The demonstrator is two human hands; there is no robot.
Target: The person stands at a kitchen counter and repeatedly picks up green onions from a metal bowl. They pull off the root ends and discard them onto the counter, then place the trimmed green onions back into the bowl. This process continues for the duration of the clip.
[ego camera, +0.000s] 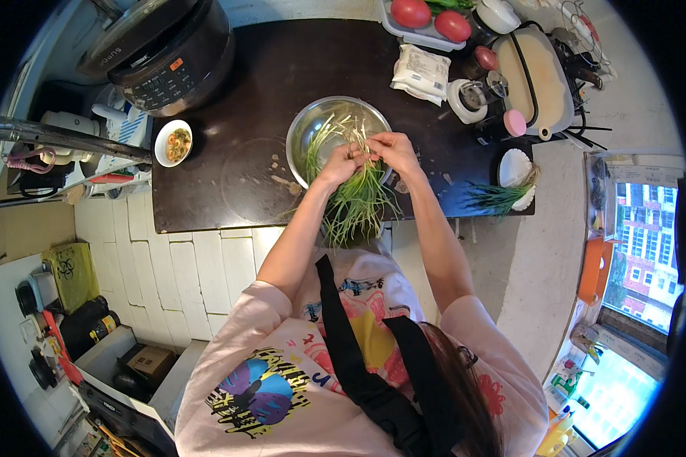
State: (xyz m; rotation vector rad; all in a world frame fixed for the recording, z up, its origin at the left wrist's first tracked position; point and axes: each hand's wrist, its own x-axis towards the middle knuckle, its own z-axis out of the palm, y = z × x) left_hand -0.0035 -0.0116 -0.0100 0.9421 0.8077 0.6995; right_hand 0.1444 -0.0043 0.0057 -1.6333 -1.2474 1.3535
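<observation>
Over a stainless steel bowl, a bunch of thin spring onions or chives is gathered in my hands. Its pale root ends point away from me, and the green leaves hang over the bowl's near rim. My left hand grips the bunch near the pale stems. Close beside it, the fingertips of my right hand pinch at the stems; exactly which strands they hold is hidden. More loose green stalks lie along the left inside of the bowl.
The dark table carries a rice cooker and a small white bowl of food at left. At right are a white packet, a pink-lidded jar, a tray of tomatoes and another green bunch on a white dish.
</observation>
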